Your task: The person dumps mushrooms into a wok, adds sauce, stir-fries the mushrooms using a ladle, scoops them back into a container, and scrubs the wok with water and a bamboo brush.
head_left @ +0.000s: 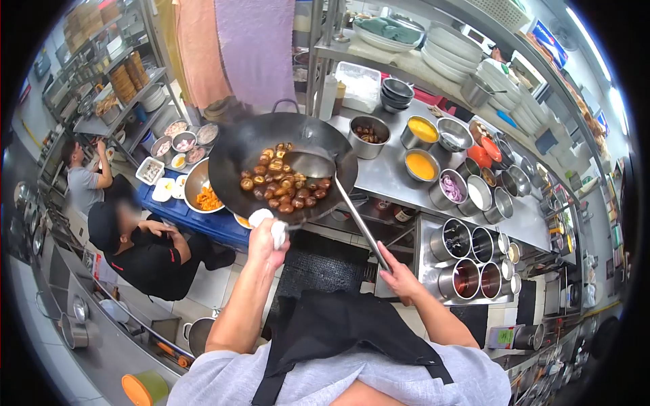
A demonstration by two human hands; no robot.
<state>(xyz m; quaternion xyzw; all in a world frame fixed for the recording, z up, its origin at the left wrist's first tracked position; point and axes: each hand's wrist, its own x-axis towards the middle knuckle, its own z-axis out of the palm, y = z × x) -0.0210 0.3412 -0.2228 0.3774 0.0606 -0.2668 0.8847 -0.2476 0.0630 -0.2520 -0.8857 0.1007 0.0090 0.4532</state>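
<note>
My left hand (267, 245) is closed around a folded white cloth (278, 234) at the near rim of a large dark wok (233, 152), holding it up off the counter. Glossy brown, round pieces that look like mushrooms (276, 177) lie in the wok. A long-handled metal ladle (313, 164) rests with its bowl inside the wok, at the right of the pieces. Its handle runs down into my right hand (401, 276), whose fingers are wrapped around the end. Whatever the cloth covers at the rim is hidden.
Right of the wok, a steel counter (379, 177) bears a pot of similar brown pieces (369, 147), yellow-liquid pots (421, 164) and sliced onion (452, 188). Bowls of ingredients stand on a blue surface (159, 203) at left. Two people (145, 254) are nearby there.
</note>
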